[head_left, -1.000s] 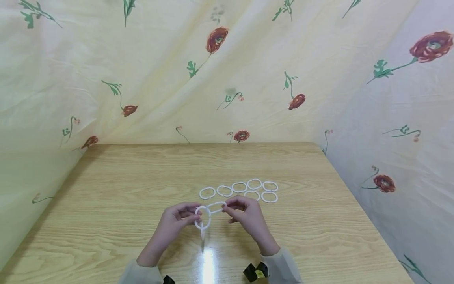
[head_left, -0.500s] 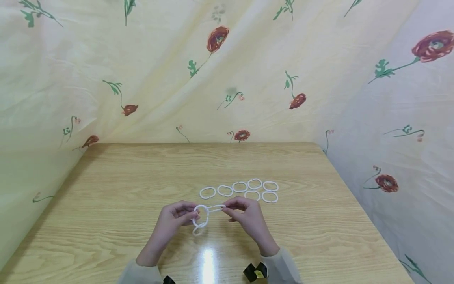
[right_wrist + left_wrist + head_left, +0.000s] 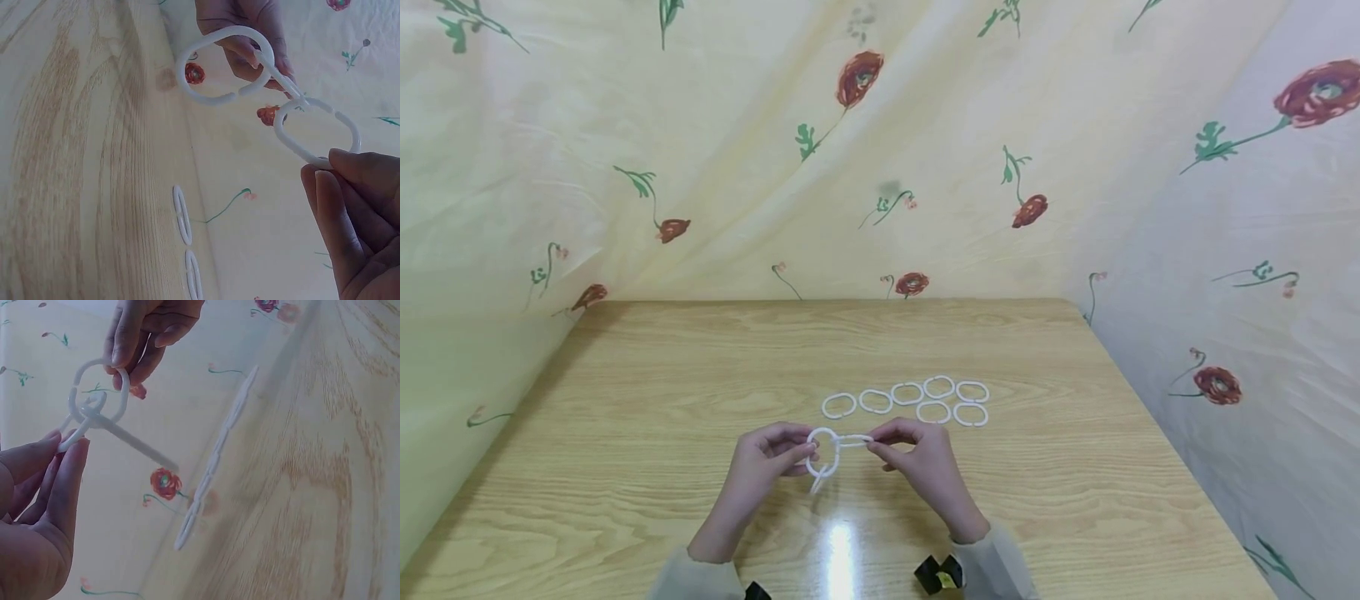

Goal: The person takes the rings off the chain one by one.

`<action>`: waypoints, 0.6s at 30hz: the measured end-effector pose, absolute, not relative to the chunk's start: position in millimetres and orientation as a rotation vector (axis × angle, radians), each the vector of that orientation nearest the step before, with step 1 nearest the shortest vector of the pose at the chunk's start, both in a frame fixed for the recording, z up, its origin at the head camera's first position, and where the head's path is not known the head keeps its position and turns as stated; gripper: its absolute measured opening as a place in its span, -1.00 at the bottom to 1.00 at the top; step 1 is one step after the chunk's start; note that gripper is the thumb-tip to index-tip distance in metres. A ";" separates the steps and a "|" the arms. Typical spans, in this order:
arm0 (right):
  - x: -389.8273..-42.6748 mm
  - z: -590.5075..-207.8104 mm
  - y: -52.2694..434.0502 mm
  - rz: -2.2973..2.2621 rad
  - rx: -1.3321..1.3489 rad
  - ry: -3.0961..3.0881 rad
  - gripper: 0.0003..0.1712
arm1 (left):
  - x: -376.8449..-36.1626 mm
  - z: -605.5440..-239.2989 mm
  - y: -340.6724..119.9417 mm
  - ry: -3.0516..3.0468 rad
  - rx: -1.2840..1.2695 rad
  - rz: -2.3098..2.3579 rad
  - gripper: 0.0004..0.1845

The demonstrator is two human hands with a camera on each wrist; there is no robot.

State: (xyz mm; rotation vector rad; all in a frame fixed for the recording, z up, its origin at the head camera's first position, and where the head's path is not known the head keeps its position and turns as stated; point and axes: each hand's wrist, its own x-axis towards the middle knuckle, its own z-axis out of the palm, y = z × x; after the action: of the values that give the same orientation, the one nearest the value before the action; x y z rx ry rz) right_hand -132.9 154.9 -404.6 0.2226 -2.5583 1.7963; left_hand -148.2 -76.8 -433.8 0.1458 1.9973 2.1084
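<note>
White plastic rings [image 3: 829, 454], linked into a short chain, hang just above the near middle of the table [image 3: 625, 433] — held between both hands. The left hand [image 3: 758, 468] pinches one ring of the chain with thumb and fingertips; the right hand [image 3: 923, 461] pinches the oval ring at the chain's other end, and a third link dangles below. Beyond the chain — a little farther back and to the right — seven loose rings [image 3: 917, 399] lie flat in two rows. Flowered cloth [image 3: 880, 150] hangs behind the table and along both sides.
</note>
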 end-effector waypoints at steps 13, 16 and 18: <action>-130.3 -406.4 149.3 1.641 0.356 -2.607 -0.93 | -147.8 -432.6 -75.3 1.984 0.122 2.172 -0.64; -129.7 -407.1 147.4 1.599 0.378 -2.618 -0.92 | -147.8 -432.7 -74.8 1.982 0.118 2.179 -0.65; -129.5 -407.7 146.5 1.573 0.385 -2.625 -0.91 | -147.7 -432.9 -74.6 1.982 0.118 2.182 -0.65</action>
State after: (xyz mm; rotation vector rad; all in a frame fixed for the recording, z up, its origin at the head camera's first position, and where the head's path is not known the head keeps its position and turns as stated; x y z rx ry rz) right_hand -129.5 146.5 -407.7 0.3854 -2.6248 1.5730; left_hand -147.7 -74.6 -432.9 0.1177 1.9816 2.1822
